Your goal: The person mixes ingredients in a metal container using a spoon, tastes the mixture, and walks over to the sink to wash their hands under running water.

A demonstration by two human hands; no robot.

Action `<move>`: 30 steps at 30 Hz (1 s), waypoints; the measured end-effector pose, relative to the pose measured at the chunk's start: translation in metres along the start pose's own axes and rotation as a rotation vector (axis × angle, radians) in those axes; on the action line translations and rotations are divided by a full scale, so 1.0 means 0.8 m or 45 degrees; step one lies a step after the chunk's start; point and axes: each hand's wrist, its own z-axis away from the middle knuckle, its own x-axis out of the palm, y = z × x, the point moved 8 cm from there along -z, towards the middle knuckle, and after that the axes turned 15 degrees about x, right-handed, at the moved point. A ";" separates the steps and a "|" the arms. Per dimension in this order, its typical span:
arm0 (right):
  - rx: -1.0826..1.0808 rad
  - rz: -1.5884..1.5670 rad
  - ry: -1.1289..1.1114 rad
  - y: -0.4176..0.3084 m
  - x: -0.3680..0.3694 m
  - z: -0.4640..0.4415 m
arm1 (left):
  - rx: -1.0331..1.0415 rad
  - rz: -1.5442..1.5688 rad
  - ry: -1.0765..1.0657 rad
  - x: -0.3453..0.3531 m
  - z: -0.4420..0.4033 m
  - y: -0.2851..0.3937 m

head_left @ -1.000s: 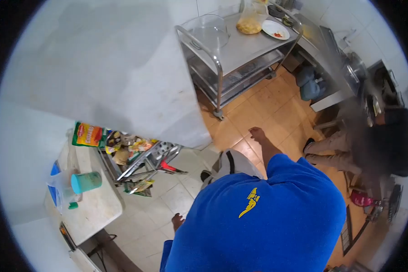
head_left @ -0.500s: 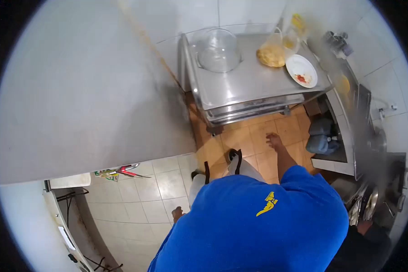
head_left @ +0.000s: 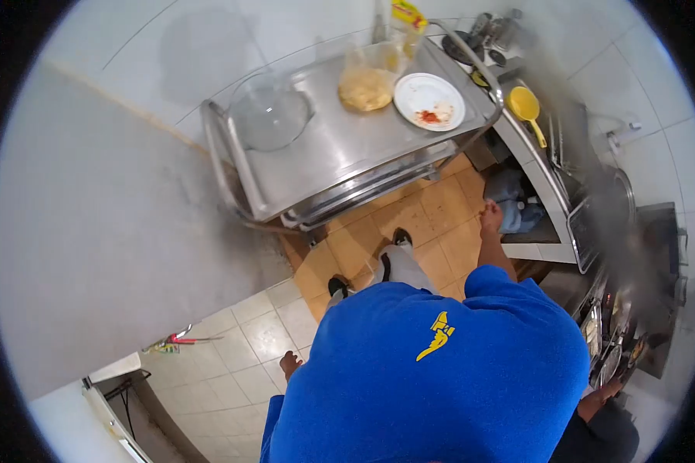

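Note:
My left hand [head_left: 289, 364] hangs low at my left side over the pale floor tiles, fingers slightly apart and holding nothing. Extended forward on the right is my right hand [head_left: 490, 217], its fingers loosely bent and nothing visible in them. It appears nearest to the blue jugs [head_left: 522, 214] under the counter, with no contact that I can make out. In front stands a metal cart [head_left: 332, 143]. On its top are a clear round lid or bowl [head_left: 270, 116], a plastic bag of yellowish food [head_left: 365, 89] and a white plate [head_left: 409, 96] with red scraps.
At the right, a tiled counter [head_left: 527, 150] holds a yellow strainer [head_left: 524, 104]. A co-worker's arm [head_left: 599, 400] reaches over pans at the lower right. A large pale panel [head_left: 131, 224] fills the left side. Red-handled items [head_left: 181, 339] show below its edge.
I have moved forward, so the cart looks closer and more of the counter shows. The cluttered rack and table at the left have mostly left view. My right hand is now beside the jugs.

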 end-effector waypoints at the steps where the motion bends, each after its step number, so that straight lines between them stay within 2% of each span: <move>1: -0.106 -0.022 0.076 -0.026 -0.012 -0.026 | 0.188 -0.639 -0.159 0.012 0.009 0.046; 2: -0.215 -0.046 0.155 -0.053 -0.020 -0.058 | 0.239 -0.777 -0.193 0.036 0.007 0.060; 5: -0.502 0.083 0.241 -0.106 -0.043 -0.165 | -0.056 0.089 -0.032 0.112 0.014 0.087; 7: -0.581 0.035 0.252 -0.146 -0.055 -0.183 | -0.099 0.240 -0.048 0.161 0.018 0.124; 8: -0.269 0.009 0.217 -0.170 -0.057 -0.168 | -0.099 0.263 -0.075 0.183 0.019 0.145; 10: -0.351 -0.064 0.158 -0.196 -0.080 -0.177 | -0.062 0.248 -0.117 0.205 0.016 0.189; 13: -0.207 -0.163 0.238 -0.210 -0.124 -0.174 | -0.013 0.230 -0.188 0.224 0.004 0.244; 16: -0.282 -0.190 0.368 -0.220 -0.159 -0.171 | 0.042 0.204 -0.229 0.228 -0.021 0.291; 17: -0.351 -0.238 0.302 -0.223 -0.168 -0.169 | 0.065 0.187 -0.229 0.224 -0.030 0.306; 22: -0.363 -0.188 0.522 -0.235 -0.259 -0.206 | 0.102 0.123 -0.219 0.216 -0.033 0.346; 23: -0.504 -0.181 0.478 -0.260 -0.280 -0.224 | 0.104 0.120 -0.212 0.219 -0.029 0.353; 24: -0.512 -0.276 0.491 -0.282 -0.305 -0.249 | 0.107 0.115 -0.210 0.226 -0.021 0.358; 25: -0.980 -0.038 0.686 -0.313 -0.343 -0.298 | 0.100 0.116 -0.200 0.234 -0.013 0.364; 26: -0.639 0.021 0.696 -0.345 -0.368 -0.327 | 0.097 0.113 -0.199 0.248 -0.004 0.368; 27: -0.625 0.369 0.864 -0.395 -0.393 -0.359 | 0.091 0.121 -0.201 0.268 0.007 0.374; 29: -0.759 0.179 0.655 -0.488 -0.434 -0.417 | 0.085 0.123 -0.213 0.317 0.034 0.393; 30: -0.694 0.459 0.847 -0.549 -0.453 -0.430 | 0.088 0.127 -0.224 0.348 0.050 0.407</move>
